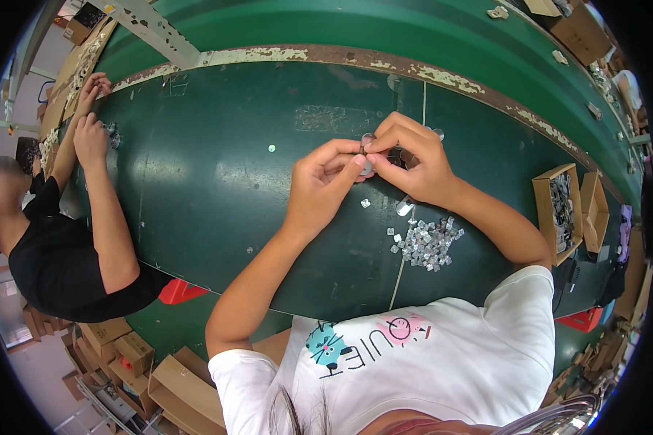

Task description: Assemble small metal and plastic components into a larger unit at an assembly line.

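- One left hand, centre of the frame: fingers curled, thumb and fingertips pinched on a small shiny piece.
- One right hand, just right of it: thumb and forefinger pinched nearly together on the same piece; whether that is one part or two, I cannot tell.
- One heap of silvery squares, lower right of centre, too overlapped to count.
- One loose square to its upper left; one oval metal piece just above it.
- One round disc, left of centre.
- Two cardboard boxes, right side; the left one holds many parts.
- One co-worker, far left, two hands raised.
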### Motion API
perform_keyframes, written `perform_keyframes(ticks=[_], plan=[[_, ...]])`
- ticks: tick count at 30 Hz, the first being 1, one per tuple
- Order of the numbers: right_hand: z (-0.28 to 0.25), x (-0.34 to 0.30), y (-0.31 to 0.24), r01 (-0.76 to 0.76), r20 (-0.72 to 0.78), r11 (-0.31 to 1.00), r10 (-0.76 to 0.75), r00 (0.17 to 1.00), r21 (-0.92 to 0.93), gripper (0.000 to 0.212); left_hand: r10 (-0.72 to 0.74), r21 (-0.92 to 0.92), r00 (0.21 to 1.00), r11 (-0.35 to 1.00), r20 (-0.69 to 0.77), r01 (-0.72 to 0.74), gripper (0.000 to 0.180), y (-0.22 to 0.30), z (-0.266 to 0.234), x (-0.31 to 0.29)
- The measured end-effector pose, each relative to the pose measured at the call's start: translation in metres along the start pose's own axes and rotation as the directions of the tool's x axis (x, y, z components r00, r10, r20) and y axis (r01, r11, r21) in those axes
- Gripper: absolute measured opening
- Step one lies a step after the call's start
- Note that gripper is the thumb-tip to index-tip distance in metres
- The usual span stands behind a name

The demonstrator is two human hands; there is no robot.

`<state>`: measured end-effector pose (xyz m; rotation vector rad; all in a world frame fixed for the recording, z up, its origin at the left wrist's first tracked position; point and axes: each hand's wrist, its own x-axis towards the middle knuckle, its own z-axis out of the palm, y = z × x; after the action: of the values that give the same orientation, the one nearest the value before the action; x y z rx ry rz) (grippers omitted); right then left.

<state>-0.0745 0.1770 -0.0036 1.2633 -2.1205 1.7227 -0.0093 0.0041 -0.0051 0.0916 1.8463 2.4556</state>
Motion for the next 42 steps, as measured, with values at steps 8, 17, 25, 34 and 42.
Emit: perform_keyframes(ticks=[8,17,25,34,42], plan=[[-0.004,-0.006,-0.004,-0.405,0.239,0.756,0.328,0.914,0.514,0.022,-0.073,0.0,0.992,0.997,0.098,0.073,0.014,0.001,-0.007,-0.002],[-0.038,0.014,-0.031,0.082,-0.268,0.996,-0.086,0.96,-0.024,0.032,-0.126,0.096,0.992,0.987,-0.025,0.127,0.017,-0.001,-0.004,-0.003],[-0.158,-0.002,-0.151,0.469,-0.47,0.803,-0.596,0.651,-0.369,0.04,-0.045,0.183,0.999,0.982,0.01,0.043,0.016,-0.007,0.005,-0.001],[-0.061,0.037,-0.177,0.499,-0.432,0.789,-0.614,0.661,-0.358,0.031,0.006,0.266,1.0,0.964,-0.03,0.002,0.016,-0.007,-0.003,-0.006],[-0.081,0.0,-0.185,0.479,-0.418,0.811,-0.584,0.696,-0.336,0.024,0.039,0.235,0.999,0.971,0.002,-0.038,0.014,-0.004,0.006,0.001]])
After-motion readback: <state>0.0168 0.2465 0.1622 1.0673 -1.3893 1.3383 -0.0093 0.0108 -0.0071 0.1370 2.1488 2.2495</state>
